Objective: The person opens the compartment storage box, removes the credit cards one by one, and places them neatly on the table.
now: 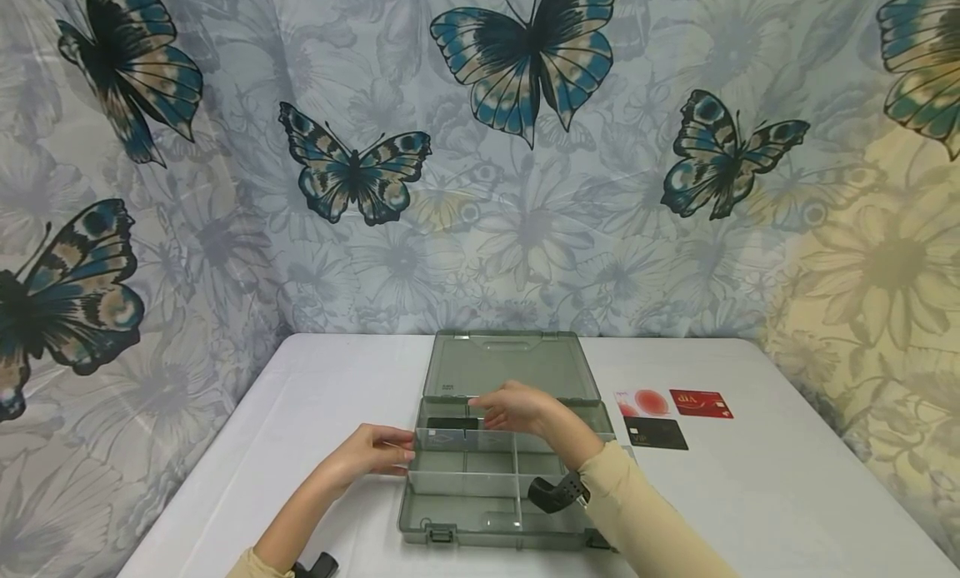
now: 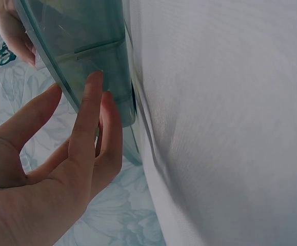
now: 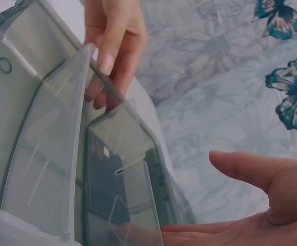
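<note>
A translucent grey-green divided storage box [image 1: 480, 538] lies on the table with its lid [image 1: 517, 366] raised at the back. My left hand [image 1: 363, 455] touches the box's left side with fairly straight fingers; its thumb is by the rim in the left wrist view. Over the far compartments is my right hand [image 1: 521, 407], thumb held away from extended fingers. Those fingers reach behind a clear divider [image 3: 53, 148] area and are partly hidden. Near them in the far left compartment lies a dark flat card [image 3: 99, 184], seen through the clear plastic. Neither hand visibly grips anything.
Right of the box lie a pink-and-white card [image 1: 651, 403], a red VIP card [image 1: 701, 403] and a black VIP card [image 1: 656, 433]. A small dark ring shape [image 3: 4, 65] shows at the box's near left corner. Behind the white table [image 1: 780, 495] hangs a butterfly-print cloth [image 1: 525, 228].
</note>
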A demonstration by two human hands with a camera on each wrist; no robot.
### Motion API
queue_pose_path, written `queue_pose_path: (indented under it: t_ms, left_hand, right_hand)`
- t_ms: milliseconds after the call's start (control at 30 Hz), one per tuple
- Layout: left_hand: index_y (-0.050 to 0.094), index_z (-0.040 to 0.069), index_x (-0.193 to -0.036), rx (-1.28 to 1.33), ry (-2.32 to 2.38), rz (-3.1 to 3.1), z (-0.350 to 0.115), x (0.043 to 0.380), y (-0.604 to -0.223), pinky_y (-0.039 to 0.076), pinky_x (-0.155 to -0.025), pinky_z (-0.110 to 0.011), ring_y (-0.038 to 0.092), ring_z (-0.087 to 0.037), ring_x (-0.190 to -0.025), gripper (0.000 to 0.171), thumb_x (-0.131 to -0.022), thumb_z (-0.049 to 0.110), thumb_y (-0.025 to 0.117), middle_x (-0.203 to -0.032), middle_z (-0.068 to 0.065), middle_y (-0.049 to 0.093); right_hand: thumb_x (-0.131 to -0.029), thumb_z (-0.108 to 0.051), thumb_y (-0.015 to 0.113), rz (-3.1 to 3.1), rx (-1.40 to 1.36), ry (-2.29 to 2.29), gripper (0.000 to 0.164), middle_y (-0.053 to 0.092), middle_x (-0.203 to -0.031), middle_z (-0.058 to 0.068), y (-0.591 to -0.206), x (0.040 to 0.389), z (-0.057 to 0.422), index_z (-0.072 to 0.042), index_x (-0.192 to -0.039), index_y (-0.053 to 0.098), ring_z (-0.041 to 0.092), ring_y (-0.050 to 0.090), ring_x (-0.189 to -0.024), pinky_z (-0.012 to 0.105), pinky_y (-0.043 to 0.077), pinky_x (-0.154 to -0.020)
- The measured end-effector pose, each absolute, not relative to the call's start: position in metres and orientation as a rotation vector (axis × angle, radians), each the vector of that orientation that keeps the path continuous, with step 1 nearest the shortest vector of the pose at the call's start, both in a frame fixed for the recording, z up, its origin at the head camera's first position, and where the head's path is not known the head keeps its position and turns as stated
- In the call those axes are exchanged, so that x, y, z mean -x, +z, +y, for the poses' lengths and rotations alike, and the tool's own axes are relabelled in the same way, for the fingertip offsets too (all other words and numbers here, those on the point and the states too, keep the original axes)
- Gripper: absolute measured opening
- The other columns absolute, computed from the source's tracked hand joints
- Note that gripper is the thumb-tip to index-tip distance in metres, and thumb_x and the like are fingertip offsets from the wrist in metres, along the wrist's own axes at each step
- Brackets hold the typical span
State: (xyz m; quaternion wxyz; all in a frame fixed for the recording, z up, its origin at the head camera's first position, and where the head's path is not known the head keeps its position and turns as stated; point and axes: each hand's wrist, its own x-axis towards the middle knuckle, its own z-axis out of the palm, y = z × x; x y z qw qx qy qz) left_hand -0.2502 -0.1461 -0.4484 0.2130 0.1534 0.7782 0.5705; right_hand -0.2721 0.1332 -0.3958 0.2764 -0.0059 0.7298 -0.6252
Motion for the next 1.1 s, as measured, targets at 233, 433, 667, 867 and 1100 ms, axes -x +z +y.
queue_pose_path:
  t_ms: [233,433,667,867,1100]
  left_hand:
    - [0.052,-0.016,-0.129,-0.418,1.586,2.172,-0.1452,0.251,-0.4504,0.064,-0.083,-0.036,0.07,-0.027,-0.098,0.054,-0.089,0.014,0.07,-0.116,-0.025,0.064]
    - [0.051,-0.016,-0.129,-0.423,1.585,2.169,-0.1453,0.2507,-0.4496,0.064,-0.083,-0.036,0.07,-0.029,-0.099,0.054,-0.089,0.015,0.07,-0.117,-0.026,0.064]
    - [0.05,-0.016,-0.13,-0.422,1.585,2.163,-0.1467,0.25,-0.4486,0.064,-0.084,-0.036,0.07,-0.031,-0.101,0.054,-0.091,0.015,0.068,-0.119,-0.028,0.063]
    - [0.05,-0.016,-0.131,-0.415,1.583,2.16,-0.1471,0.2501,-0.449,0.064,-0.084,-0.036,0.07,-0.031,-0.101,0.054,-0.091,0.015,0.068,-0.12,-0.029,0.062]
    - [0.05,-0.016,-0.131,-0.425,1.582,2.158,-0.1468,0.2505,-0.4496,0.064,-0.084,-0.036,0.07,-0.03,-0.1,0.055,-0.09,0.016,0.069,-0.12,-0.028,0.062]
  right_hand:
    - [-0.094,-0.015,0.061,1.929,-0.018,-1.67,0.085,0.031,-0.146,0.042,-0.3961,0.276,0.1328,0.017,-0.148,0.004,0.051,0.044,-0.131,0.056,0.036,-0.118]
    - [-0.094,-0.014,0.061,1.935,-0.023,-1.645,0.088,0.026,-0.149,0.042,-0.3966,0.2769,0.1308,0.015,-0.149,-0.002,0.05,0.046,-0.129,0.056,0.037,-0.117]
    - [-0.094,-0.012,0.06,1.916,-0.024,-1.661,0.09,0.024,-0.148,0.043,-0.3964,0.278,0.1278,0.013,-0.149,-0.006,0.048,0.05,-0.126,0.051,0.049,-0.108]
    - [-0.095,-0.012,0.059,1.909,-0.014,-1.661,0.087,0.027,-0.148,0.043,-0.3957,0.2774,0.1273,0.014,-0.149,-0.004,0.049,0.049,-0.127,0.053,0.049,-0.107]
    - [-0.095,-0.012,0.059,1.934,-0.029,-1.655,0.09,0.027,-0.147,0.044,-0.3947,0.275,0.1262,0.013,-0.149,-0.008,0.056,0.039,-0.132,0.054,0.048,-0.108]
